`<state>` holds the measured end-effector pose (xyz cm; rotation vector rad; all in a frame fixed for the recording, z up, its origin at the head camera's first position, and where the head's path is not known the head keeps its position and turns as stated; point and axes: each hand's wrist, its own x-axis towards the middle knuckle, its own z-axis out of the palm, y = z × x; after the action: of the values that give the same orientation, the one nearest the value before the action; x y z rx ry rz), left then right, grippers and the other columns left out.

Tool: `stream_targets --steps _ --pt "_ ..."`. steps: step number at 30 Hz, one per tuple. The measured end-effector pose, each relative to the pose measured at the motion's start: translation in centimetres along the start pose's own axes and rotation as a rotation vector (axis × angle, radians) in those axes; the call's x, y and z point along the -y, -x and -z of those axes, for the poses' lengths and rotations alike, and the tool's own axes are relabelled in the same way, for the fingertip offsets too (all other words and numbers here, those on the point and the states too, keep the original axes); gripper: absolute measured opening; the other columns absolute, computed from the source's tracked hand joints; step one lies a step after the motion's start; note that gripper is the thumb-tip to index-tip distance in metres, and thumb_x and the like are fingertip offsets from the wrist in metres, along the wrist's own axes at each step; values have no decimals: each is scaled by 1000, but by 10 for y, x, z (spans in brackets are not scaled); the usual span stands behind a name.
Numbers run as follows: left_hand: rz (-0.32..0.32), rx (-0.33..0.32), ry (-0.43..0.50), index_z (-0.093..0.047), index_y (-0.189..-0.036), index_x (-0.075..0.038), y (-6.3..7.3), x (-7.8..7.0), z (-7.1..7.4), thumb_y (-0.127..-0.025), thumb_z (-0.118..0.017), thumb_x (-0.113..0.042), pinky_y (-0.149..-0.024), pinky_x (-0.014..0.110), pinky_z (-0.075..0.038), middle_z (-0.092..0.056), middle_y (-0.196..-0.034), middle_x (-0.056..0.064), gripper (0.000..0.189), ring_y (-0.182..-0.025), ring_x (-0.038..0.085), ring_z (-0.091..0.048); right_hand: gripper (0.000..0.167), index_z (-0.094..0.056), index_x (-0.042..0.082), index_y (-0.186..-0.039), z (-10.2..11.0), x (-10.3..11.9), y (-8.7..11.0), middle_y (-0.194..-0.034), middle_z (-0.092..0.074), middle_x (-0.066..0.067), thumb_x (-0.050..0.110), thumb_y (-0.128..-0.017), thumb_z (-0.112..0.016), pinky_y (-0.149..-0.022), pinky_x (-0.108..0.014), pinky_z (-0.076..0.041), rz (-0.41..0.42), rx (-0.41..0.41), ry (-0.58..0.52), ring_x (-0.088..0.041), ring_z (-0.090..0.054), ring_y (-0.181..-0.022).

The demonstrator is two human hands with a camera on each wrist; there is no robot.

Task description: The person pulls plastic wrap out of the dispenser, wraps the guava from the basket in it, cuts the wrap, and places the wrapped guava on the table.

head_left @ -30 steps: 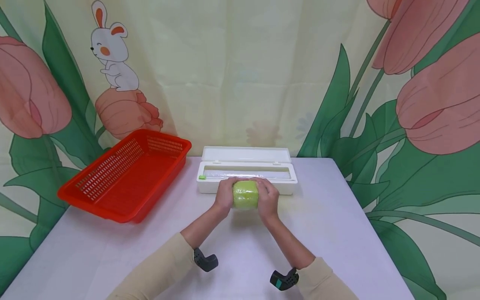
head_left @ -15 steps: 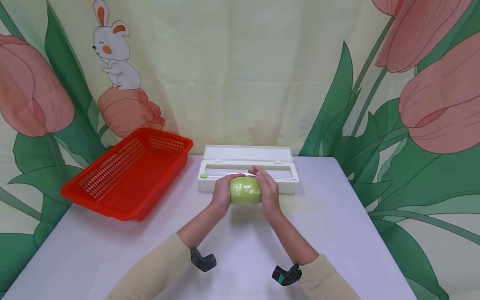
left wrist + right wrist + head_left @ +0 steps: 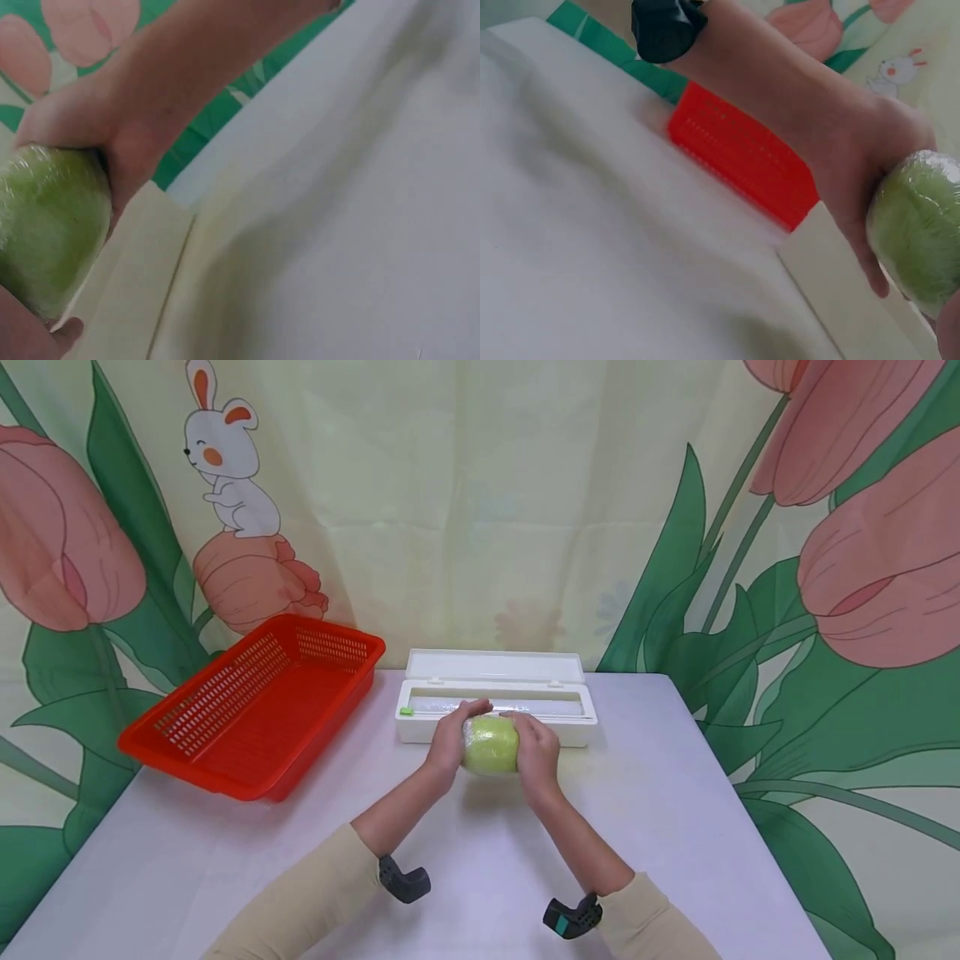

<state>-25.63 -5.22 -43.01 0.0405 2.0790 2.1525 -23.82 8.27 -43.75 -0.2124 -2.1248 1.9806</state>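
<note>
A rounded light-green fruit, wrapped in shiny cling film, is held above the table between both hands. My left hand holds its left side, fingertips showing over the far top edge. My right hand grips its right side, with the fingers going behind it. In the left wrist view the wrapped fruit sits at the left edge, and the right hand lies against its far side. The right wrist view shows the crinkled film on the fruit, with the left hand around its side.
Just behind the hands stands a white cling film dispenser, its lid raised, a film roll inside and a green slider at the left. A red plastic basket is at the back left of the white-covered table.
The fruit has been turned between the hands. The right fingers lifted off half a second ago and are now back around it, while the left fingertips have risen. Basket and dispenser stay put.
</note>
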Motion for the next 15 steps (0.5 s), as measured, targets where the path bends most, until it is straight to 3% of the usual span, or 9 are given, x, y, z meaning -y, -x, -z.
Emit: stream_targets --steps 3,6,10,15 --pt "166 11 83 -57 -131 -7 0 -2 1 -101 -29 -42 -84 27 -46 -59 -123 9 55 -106 18 -54 27 -74 11 -101 1 -2 -1 -106 -73 -6 20 -93 -51 -86 -30 -47 99 26 -1 -14 -62 -99" --pt "241 19 131 -54 -127 -3 0 -1 1 -101 -28 -41 -78 25 -46 -54 -112 7 53 -96 16 -52 34 -75 10 -101 2 -3 -1 -106 -73 -7 26 -98 -45 -85 -29 -48 125 52 -22 -14 -62 -99" --pt "218 -49 58 -58 -118 -1 1 0 -2 -99 -31 -33 -76 24 -45 -56 -103 5 47 -91 15 -52 46 -74 12 -105 3 -4 0 -106 -73 -6 37 -102 -36 -79 -27 -48 91 52 -41 -14 -61 -96" --pt "149 -155 -40 -71 -104 -1 1 3 -8 -92 -40 -26 -67 24 -45 -63 -89 7 42 -78 15 -54 34 -74 11 -105 2 -10 1 -105 -73 -7 22 -100 -42 -77 -23 -46 100 10 -33 -12 -61 -95"
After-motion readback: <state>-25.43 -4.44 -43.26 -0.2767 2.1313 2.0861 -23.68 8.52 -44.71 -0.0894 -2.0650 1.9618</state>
